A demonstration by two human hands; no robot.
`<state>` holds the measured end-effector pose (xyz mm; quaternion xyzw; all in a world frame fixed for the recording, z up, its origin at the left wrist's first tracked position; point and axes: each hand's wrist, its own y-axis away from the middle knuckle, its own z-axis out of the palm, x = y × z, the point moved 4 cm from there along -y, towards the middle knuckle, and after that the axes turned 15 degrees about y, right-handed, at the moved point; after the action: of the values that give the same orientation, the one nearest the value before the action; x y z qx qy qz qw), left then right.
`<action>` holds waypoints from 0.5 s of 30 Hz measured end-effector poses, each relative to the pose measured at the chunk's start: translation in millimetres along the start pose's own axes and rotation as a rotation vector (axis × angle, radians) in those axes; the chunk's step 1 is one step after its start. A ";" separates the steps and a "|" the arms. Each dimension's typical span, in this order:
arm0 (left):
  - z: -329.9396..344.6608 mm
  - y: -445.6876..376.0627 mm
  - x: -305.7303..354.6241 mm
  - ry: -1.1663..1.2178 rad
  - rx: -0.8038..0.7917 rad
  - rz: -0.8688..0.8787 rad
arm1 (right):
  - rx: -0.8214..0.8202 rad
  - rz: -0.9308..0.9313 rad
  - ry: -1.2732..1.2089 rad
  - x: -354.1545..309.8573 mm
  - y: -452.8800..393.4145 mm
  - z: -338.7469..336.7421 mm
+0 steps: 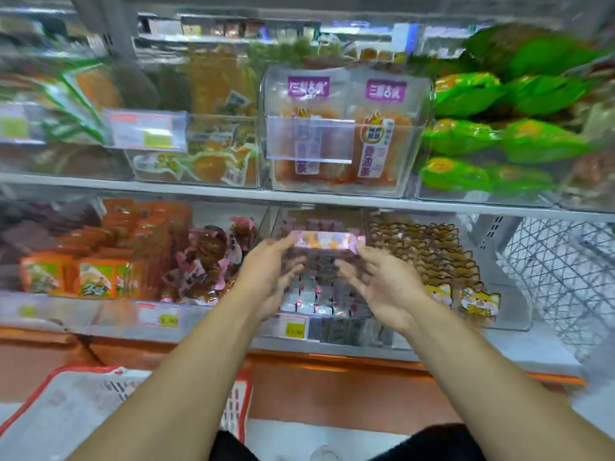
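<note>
Head view — left hand [273, 272] and right hand [377, 279] reach into clear bin [349, 331] of small dark snack packets [319, 294], centre of frame, lower shelf. Fingers of both spread and relaxed, palms inward, flanking pink pack [327, 241] lying crosswise at bin's back — likely squaring rows. Blur hides any contact. Red-rimmed basket [86, 368] lower left, probably stock supply.

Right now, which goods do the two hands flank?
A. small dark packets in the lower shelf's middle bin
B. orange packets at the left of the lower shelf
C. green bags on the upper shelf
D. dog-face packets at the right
A: the left hand and the right hand sit either side of the small dark packets, with the orange packets further left and the dog-face packets further right.
</note>
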<state>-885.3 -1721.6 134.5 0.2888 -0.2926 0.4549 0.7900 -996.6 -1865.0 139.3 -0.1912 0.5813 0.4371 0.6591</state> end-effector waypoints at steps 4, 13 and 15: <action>-25.7 23.8 -8.5 -0.078 -0.030 0.005 | -0.030 -0.045 0.129 20.2 10.5 -12.3; -33.9 35.3 -15.7 -0.162 -0.060 0.084 | 0.026 -0.124 0.245 24.1 7.9 -24.6; -34.8 34.5 -15.3 -0.158 -0.055 0.107 | -0.001 -0.169 0.289 21.1 8.3 -24.8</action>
<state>-915.3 -1690.3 106.9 0.2860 -0.3815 0.4640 0.7466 -1019.3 -1871.9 115.6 -0.3003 0.6518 0.3484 0.6030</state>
